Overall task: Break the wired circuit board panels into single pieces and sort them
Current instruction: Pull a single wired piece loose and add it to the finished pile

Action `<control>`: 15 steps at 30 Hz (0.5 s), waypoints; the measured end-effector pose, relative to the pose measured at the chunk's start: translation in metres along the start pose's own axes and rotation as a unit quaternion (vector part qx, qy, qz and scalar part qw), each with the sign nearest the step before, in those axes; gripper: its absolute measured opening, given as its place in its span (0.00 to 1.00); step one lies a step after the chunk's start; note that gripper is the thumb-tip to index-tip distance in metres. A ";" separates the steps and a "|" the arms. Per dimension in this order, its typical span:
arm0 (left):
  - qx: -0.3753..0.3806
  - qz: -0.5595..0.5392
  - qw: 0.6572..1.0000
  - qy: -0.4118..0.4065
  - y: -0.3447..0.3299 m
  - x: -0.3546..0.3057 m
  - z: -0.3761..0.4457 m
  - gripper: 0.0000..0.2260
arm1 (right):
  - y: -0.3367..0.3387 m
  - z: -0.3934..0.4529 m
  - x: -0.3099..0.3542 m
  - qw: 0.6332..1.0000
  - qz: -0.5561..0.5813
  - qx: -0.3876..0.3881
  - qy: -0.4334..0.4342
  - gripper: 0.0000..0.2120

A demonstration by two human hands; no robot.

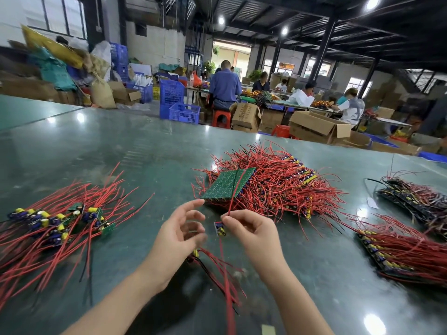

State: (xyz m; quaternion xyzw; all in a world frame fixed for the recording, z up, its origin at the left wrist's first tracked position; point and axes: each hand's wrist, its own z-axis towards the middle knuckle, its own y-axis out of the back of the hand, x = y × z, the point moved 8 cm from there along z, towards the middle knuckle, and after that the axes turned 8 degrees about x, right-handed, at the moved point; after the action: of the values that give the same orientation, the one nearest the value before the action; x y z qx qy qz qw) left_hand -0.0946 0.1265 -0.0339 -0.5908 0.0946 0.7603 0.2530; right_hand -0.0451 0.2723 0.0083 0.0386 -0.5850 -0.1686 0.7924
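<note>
Right hand (246, 228) pinches a red wire (231, 201) between thumb and forefinger, a single small board (220, 228) hanging at its fingertips; left hand (177, 232) just beside it, fingers loosely spread, holding nothing; a green panel (226, 184) tops the wired pile (278, 184) beyond; separated pieces (60, 221) lie far left on the green table (121, 146).

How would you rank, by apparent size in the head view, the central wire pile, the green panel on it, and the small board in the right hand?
1. central wire pile
2. green panel
3. small board, though nearest the camera
</note>
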 end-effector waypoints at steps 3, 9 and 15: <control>0.005 -0.082 0.994 0.077 -0.001 0.010 0.001 0.11 | 0.004 0.001 0.005 0.999 -0.042 0.004 0.029 0.09; 0.063 -0.087 0.983 0.148 -0.017 0.024 -0.006 0.18 | -0.008 -0.001 0.006 0.990 -0.115 0.022 0.073 0.05; 0.071 -0.164 0.966 0.184 -0.024 0.028 -0.010 0.14 | -0.008 -0.001 0.000 0.996 -0.086 0.013 0.026 0.12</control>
State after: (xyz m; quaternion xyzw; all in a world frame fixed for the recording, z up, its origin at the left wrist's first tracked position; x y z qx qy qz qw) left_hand -0.0790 0.1497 -0.0594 -0.7087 0.0953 0.5777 0.3937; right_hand -0.0462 0.2647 0.0059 0.1036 -0.5607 -0.2271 0.7895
